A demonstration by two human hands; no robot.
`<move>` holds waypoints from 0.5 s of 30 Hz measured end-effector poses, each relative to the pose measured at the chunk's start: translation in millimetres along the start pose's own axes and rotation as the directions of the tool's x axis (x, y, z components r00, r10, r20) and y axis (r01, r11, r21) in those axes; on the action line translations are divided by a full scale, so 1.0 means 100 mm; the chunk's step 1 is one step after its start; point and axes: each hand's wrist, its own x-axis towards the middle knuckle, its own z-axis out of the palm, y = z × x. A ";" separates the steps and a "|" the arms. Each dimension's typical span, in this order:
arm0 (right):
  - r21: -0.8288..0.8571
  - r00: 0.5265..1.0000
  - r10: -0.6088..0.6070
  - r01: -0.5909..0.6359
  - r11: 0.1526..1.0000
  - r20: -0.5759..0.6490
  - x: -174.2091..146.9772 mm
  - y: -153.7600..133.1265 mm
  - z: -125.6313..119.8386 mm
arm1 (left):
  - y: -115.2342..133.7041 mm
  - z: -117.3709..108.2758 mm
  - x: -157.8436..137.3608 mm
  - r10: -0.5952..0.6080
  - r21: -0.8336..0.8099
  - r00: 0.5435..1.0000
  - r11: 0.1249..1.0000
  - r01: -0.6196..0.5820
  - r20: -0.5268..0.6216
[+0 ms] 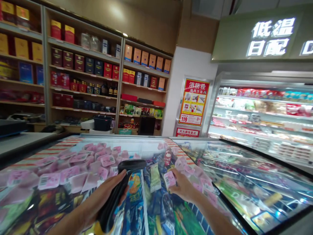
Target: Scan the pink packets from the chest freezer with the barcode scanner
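My left hand (107,189) is wrapped round the handle of a black barcode scanner (130,165), whose head points towards the freezer's middle. A bit of yellow shows at the handle's lower end. To the right, my right hand (182,186) pinches a pink price label (169,179) with a barcode between thumb and fingers. Many more pink labels (104,160) lie spread over the top of the chest freezer (144,147), several of them overlapping. Under and around my hands are packaged frozen goods (155,178) in blue, green and orange wrappers, split by a white wire divider (144,202).
A second freezer section (244,176) with a dark-framed glass lid lies on the right. Behind stand shelves of boxed goods (83,63), a red fire-hydrant poster (194,101) and a lit refrigerated display (264,114). A counter (22,142) edges the left side.
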 end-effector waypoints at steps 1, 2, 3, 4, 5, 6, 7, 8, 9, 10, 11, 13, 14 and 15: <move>0.065 0.998 0.017 -0.013 0.998 -0.058 0.06 0.01 0.08 | -0.02 0.02 0.00 -0.007 0.006 1.000 1.000 0.007 -0.014; 0.135 0.993 0.029 -0.014 0.991 -0.111 0.12 0.02 0.15 | -0.04 0.04 -0.01 -0.009 0.014 1.000 1.000 0.009 -0.029; 0.194 0.987 0.035 -0.005 0.981 -0.155 0.20 0.03 0.22 | -0.06 0.06 -0.02 -0.004 0.031 0.999 1.000 0.005 -0.038; 0.235 0.981 0.041 0.005 0.972 -0.189 0.28 0.04 0.28 | -0.07 0.09 -0.03 0.010 0.056 0.999 0.998 -0.008 -0.039; 0.260 0.976 0.046 0.012 0.966 -0.214 0.35 0.05 0.33 | -0.09 0.11 -0.05 0.028 0.088 0.999 0.996 -0.025 -0.031; 0.273 0.972 0.052 0.014 0.962 -0.230 0.43 0.06 0.36 | -0.09 0.12 -0.06 0.047 0.121 0.999 0.992 -0.044 -0.020; 0.281 0.968 0.060 0.012 0.960 -0.244 0.49 0.07 0.38 | -0.09 0.13 -0.08 0.063 0.153 0.998 0.986 -0.061 -0.008; 0.287 0.964 0.067 0.010 0.958 -0.258 0.54 0.08 0.38 | -0.07 0.13 -0.09 0.076 0.179 0.997 0.981 -0.074 -0.002; 0.294 0.960 0.074 0.009 0.956 -0.269 0.58 0.09 0.39 | -0.06 0.12 -0.10 0.087 0.202 0.996 0.976 -0.085 -0.003; 0.298 0.957 0.077 0.011 0.954 -0.281 0.62 0.10 0.39 | -0.04 0.11 -0.10 0.100 0.223 0.995 0.970 -0.096 -0.007; 0.299 0.953 0.076 0.015 0.954 -0.292 0.64 0.10 0.40 | -0.02 0.09 -0.11 0.112 0.241 0.994 0.965 -0.106 -0.010; 0.284 0.948 0.078 0.013 0.959 -0.307 0.68 0.09 0.42 | 0.00 0.06 -0.11 0.130 0.255 0.991 0.959 -0.125 -0.003; 0.272 0.947 0.082 0.006 0.962 -0.312 0.69 0.08 0.43 | 0.01 0.05 -0.10 0.134 0.256 0.991 0.958 -0.131 0.004; 0.259 0.944 0.086 -0.001 0.966 -0.318 0.71 0.06 0.45 | 0.01 0.03 -0.10 0.135 0.258 0.991 0.957 -0.133 0.011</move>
